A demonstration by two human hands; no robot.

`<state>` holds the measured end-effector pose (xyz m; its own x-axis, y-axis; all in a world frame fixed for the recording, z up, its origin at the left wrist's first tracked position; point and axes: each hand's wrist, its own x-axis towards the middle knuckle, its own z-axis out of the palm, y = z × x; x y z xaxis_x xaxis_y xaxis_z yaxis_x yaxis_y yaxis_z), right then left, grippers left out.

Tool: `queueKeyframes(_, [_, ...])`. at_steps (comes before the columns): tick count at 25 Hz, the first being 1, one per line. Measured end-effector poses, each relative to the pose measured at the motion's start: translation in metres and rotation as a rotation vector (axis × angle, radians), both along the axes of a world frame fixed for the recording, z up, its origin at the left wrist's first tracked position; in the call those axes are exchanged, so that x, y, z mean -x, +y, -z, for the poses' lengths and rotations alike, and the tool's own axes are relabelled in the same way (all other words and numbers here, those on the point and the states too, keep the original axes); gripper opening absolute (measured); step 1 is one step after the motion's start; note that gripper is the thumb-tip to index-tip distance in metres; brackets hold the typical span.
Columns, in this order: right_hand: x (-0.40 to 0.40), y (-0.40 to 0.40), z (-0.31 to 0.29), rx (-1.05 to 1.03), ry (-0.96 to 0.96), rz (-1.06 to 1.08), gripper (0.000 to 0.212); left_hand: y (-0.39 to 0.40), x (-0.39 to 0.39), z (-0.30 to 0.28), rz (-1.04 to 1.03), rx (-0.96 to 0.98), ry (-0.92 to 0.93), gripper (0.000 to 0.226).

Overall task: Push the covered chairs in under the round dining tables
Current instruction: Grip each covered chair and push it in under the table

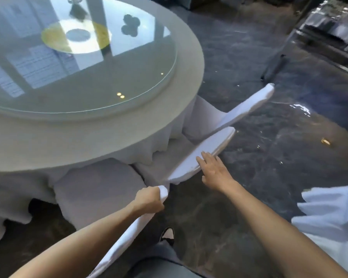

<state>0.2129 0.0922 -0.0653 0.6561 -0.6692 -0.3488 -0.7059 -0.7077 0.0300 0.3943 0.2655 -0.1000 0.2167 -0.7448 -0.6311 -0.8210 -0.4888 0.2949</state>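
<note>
Chairs in white covers stand round the right and near edge of the table (pixel 100 135), three of them in view. Your left hand (pixel 149 200) is clamped on the top corner of the nearest chair (pixel 96 189), whose back runs down toward you and whose seat sits partly under the hanging tablecloth (pixel 165 141). Your right hand (pixel 214 170) lies flat, fingers spread, against the top edge of the middle chair (pixel 205 151), just beside the first; its seat is tucked under the cloth. The far chair (pixel 247 106) stands beyond it, its back angled out from the table. A glass turntable (pixel 129 77) covers most of the tabletop and reflects windows. The floor (pixel 249 187) is dark, glossy stone. Your shoe (pixel 167 234) shows between your arms. White pleated fabric (pixel 329 213) enters at the right edge; you cannot tell what it belongs to.
</note>
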Motion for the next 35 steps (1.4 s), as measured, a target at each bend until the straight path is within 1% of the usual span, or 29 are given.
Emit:
queueKeyframes(1, [-0.003,-0.017,0.002,0.018,0.036,-0.059,0.074,-0.004,0.002,0.003,-0.024,0.013,-0.029,0.017])
queueKeyframes(3, [-0.007,-0.046,0.005,0.056,0.132,-0.158,0.074,-0.008,0.007,0.008,-0.067,0.028,-0.072,0.022])
queueKeyframes(5, [-0.009,-0.075,0.013,0.091,0.226,-0.249,0.074,-0.011,0.012,0.011,-0.128,0.014,-0.125,0.025])
queueKeyframes(7, [-0.013,-0.098,0.023,0.104,0.280,-0.319,0.069,-0.012,0.016,0.014,-0.183,-0.013,-0.172,0.025])
queueKeyframes(10, [-0.018,-0.117,0.033,0.135,0.272,-0.466,0.044,-0.014,0.026,0.015,-0.264,-0.029,-0.238,0.020])
queueKeyframes(11, [-0.020,-0.119,0.033,0.117,0.253,-0.491,0.036,-0.015,0.030,0.014,-0.295,-0.029,-0.257,0.019])
queueKeyframes(13, [-0.021,-0.118,0.033,0.089,0.217,-0.508,0.027,-0.016,0.034,0.015,-0.330,-0.024,-0.290,0.020])
queueKeyframes(16, [-0.021,-0.121,0.034,0.106,0.178,-0.558,0.021,-0.018,0.040,0.012,-0.387,-0.027,-0.325,0.021])
queueKeyframes(19, [-0.019,-0.121,0.032,0.098,0.175,-0.603,0.021,-0.017,0.044,0.014,-0.418,-0.018,-0.339,0.022])
queueKeyframes(25, [-0.020,-0.124,0.028,0.129,0.163,-0.651,0.021,-0.017,0.044,0.015,-0.413,0.002,-0.368,0.030])
queueKeyframes(28, [-0.021,-0.128,0.027,0.110,0.157,-0.677,0.022,-0.020,0.046,0.010,-0.426,-0.040,-0.334,0.029])
queueKeyframes(30, [-0.017,-0.133,0.029,0.058,0.125,-0.665,0.018,-0.037,0.049,0.003,-0.442,-0.034,-0.236,0.038])
queueKeyframes(32, [-0.011,-0.146,0.029,-0.010,0.055,-0.650,0.019,-0.072,0.053,-0.004,-0.459,0.076,-0.086,0.053])
queueKeyframes(33, [-0.006,-0.156,0.027,-0.042,0.018,-0.638,0.023,-0.095,0.058,-0.010,-0.445,0.140,-0.025,0.059])
queueKeyframes(35, [0.011,-0.184,0.024,-0.060,-0.046,-0.598,0.033,-0.141,0.076,-0.021,-0.404,0.234,0.035,0.064])
